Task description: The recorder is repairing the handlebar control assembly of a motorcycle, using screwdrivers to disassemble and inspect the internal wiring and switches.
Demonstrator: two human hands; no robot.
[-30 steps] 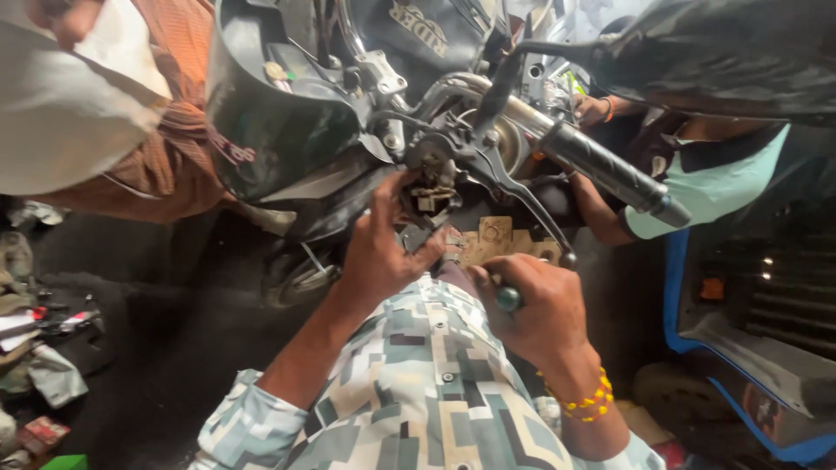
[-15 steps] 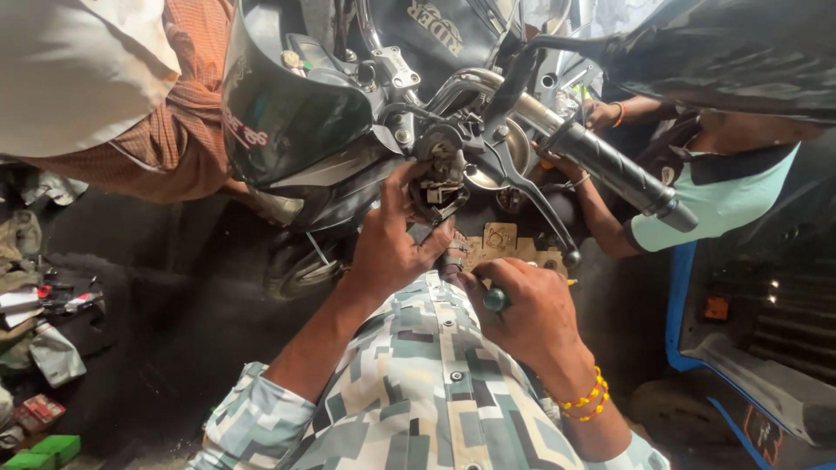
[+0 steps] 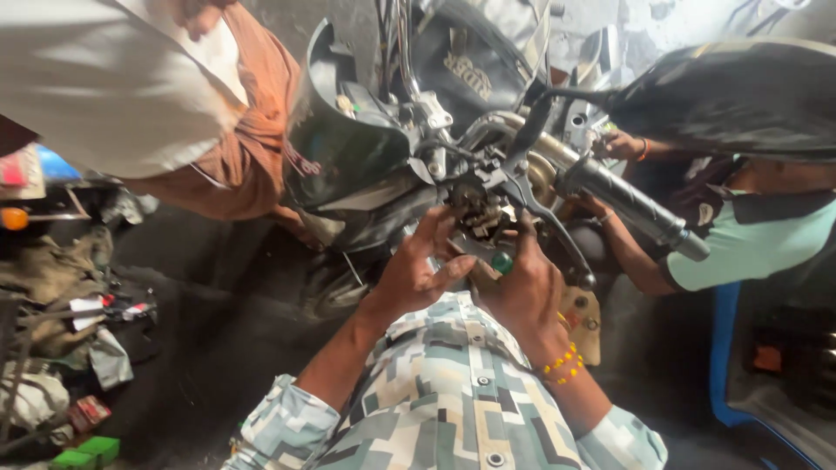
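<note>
A motorcycle's handlebar switch housing [image 3: 477, 202] sits at centre, under the black handlebar grip [image 3: 631, 207] and lever [image 3: 544, 218]. My left hand [image 3: 416, 265] reaches up to the housing with fingers spread, fingertips touching its lower left side. My right hand [image 3: 521, 292] is closed around a screwdriver with a green handle [image 3: 502, 260], its tip hidden toward the housing. Yellow beads circle my right wrist. The black headlight cowl [image 3: 348, 161] is to the left of the housing.
A person in a white and orange garment [image 3: 131, 87] bends in at upper left. Another person in a teal shirt [image 3: 749, 248] crouches at right, a hand [image 3: 620, 144] behind the handlebar. Tools and rags [image 3: 78, 339] lie on the dark floor at left.
My right hand with the screwdriver has risen from below the housing up to it. My left hand stays on the housing, and the view has shifted slightly.
</note>
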